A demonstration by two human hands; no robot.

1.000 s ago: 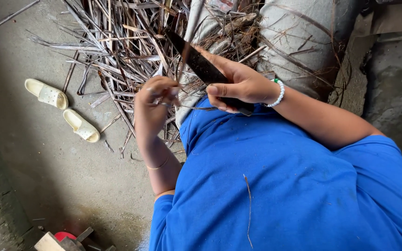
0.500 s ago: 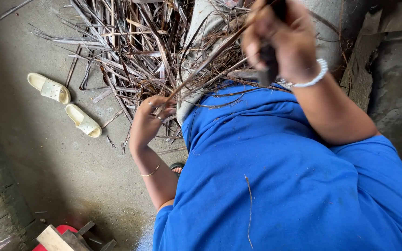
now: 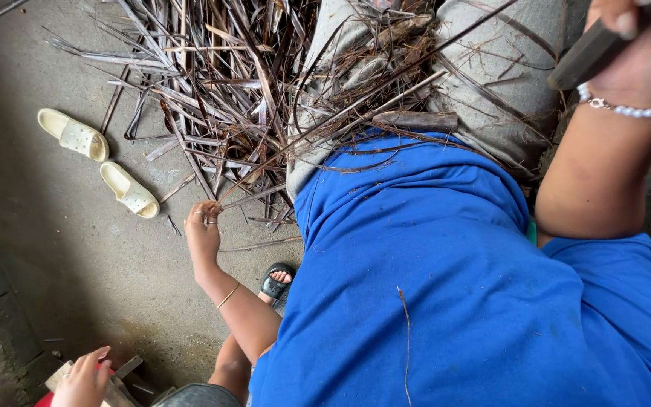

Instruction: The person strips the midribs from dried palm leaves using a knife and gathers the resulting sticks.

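My left hand (image 3: 203,227) is lowered over the concrete floor, its fingers pinched on the end of a thin dry leaf rib (image 3: 318,143) that slants up across my lap. At the top right, close to the camera, my right hand (image 3: 646,56) is raised, gripping a dark knife (image 3: 593,49); a white bead bracelet (image 3: 627,109) circles that wrist. More dry strips and a short brown stalk (image 3: 416,119) lie on the grey cloth (image 3: 491,90) over my knees, above my blue shirt (image 3: 446,286).
A heap of dry palm leaf strips (image 3: 212,83) covers the floor ahead. Two pale slippers (image 3: 99,162) lie to the left. A foot in a dark sandal (image 3: 276,283) shows below my left hand. Another person's hand (image 3: 84,380) rests by a red object at the bottom left.
My right hand has swung the knife up and right, away from my left hand. The left hand dropped toward the floor, drawing the rib out. Another person's hand came into view.
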